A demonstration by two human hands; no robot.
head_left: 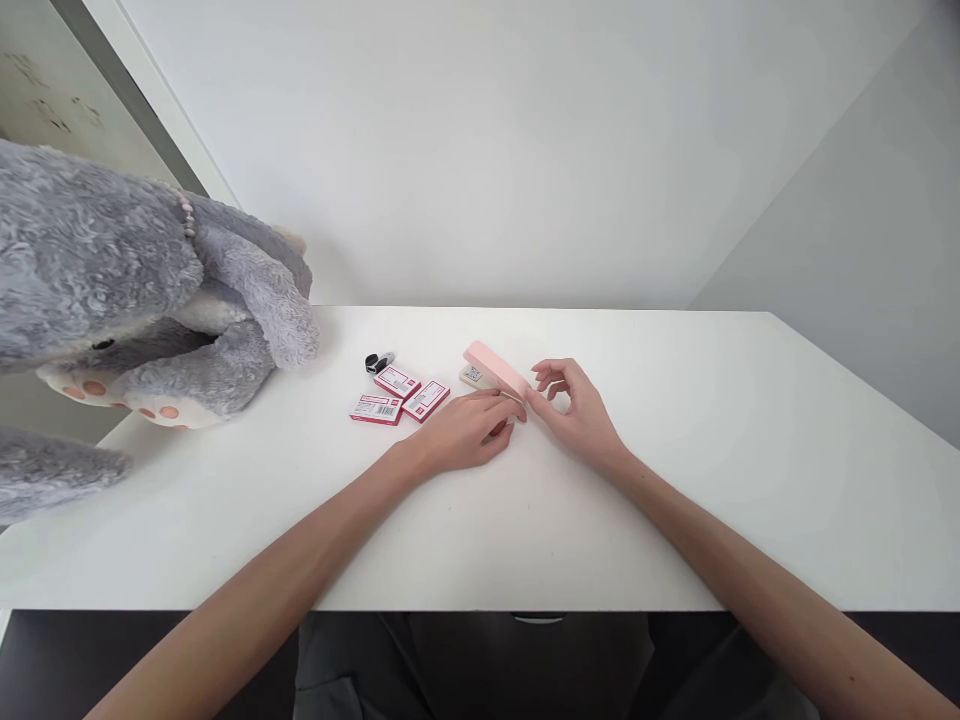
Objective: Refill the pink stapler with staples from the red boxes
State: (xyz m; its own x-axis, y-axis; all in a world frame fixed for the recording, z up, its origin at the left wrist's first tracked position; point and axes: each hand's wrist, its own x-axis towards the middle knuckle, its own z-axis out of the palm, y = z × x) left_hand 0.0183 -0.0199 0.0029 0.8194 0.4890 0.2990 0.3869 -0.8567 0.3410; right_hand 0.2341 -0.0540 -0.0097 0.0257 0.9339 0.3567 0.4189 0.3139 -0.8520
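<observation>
A pink stapler [496, 369] sits on the white table between my hands, its top arm raised at an angle above a pale base [475, 376]. My left hand [474, 428] lies beside it with the fingers curled at the base near the hinge end, partly hiding it. At the same end, my right hand [576, 410] reaches in with its thumb tip touching or very near the stapler. The other right fingers are bent and apart from the thumb. Small red and white boxes [376, 409] lie left of the stapler, with a small black staple remover [379, 363] behind them.
A large grey plush toy [247, 290] leans over the left part of the white table [712, 480]. A white wall [480, 150] rises behind the table's back edge. My legs show below the front edge.
</observation>
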